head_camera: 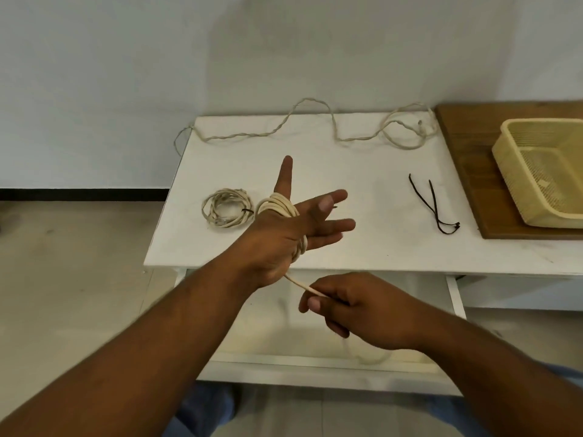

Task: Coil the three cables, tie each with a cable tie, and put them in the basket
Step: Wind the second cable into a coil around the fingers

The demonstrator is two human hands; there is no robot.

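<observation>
Pinch grip — right hand (362,307) on cable (279,205), coils round spread left hand (284,238).

Losing the basket (517,175) past the right edge, and can't make out the cable (278,205) blurring away under the tabletop (362,171).

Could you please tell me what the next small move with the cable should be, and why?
Probably one more wrap: the right hand pinches the free strand of the cream cable, already looped several times round the open left hand, and more cable seems to hang below the edge of the white table.
</observation>
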